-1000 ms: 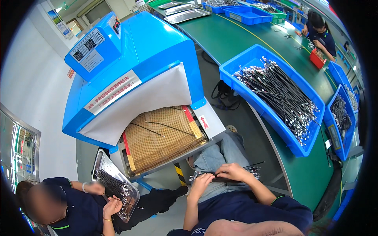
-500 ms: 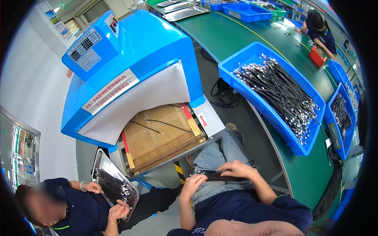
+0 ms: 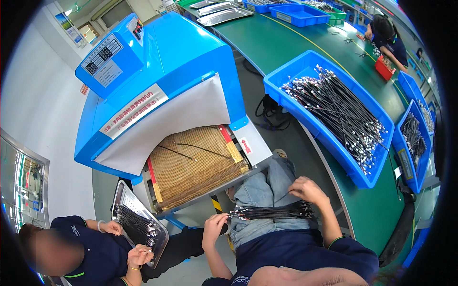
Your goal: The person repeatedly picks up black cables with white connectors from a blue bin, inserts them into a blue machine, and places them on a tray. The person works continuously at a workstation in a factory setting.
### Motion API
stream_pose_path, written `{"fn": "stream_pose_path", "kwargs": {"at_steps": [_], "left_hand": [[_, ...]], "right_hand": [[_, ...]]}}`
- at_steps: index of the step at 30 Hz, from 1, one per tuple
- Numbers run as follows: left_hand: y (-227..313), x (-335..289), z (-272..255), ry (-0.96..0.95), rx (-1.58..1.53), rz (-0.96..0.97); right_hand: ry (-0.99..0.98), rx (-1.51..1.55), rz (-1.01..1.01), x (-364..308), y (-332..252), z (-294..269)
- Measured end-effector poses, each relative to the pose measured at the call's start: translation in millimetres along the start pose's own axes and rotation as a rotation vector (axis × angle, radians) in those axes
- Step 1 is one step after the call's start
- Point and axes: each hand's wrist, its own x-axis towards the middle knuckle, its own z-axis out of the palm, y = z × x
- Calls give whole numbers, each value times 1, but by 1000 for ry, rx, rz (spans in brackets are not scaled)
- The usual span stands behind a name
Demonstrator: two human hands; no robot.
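A bundle of thin black cables [image 3: 272, 212] with pale tips lies across my lap. Its left end meets my left hand [image 3: 214, 228], whose thumb and fingertips are pinched at the cable tips. Above the bundle's right part, my right hand [image 3: 307, 190] is raised clear of it with fingers curled together; anything between those fingertips is too small to make out. In front of me, a few black cables [image 3: 177, 152] lie apart on the mesh conveyor belt [image 3: 186, 178] coming out of a blue machine [image 3: 191, 52].
A large blue bin [image 3: 324, 148] full of similar cables stands on the green table [image 3: 267, 40] at right, with smaller blue bins [image 3: 412, 167] beyond. At lower left a co-worker [image 3: 90, 248] holds cables over a metal tray [image 3: 162, 243]. Another person [image 3: 389, 40] works far right.
My right hand has lifted off the bundle, up and to the right. My left hand has shifted left to the bundle's end, leaving the bundle lying on my lap.
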Motion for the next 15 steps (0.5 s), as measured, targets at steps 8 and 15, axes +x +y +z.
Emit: {"fn": "stream_pose_path", "kwargs": {"at_steps": [8,15], "left_hand": [[10,0,-1,2,40,-38],[11,0,-4,30,212,68]], "right_hand": [[23,4,-44,-2,0,4],[63,-46,-121,2,-5,1]]}}
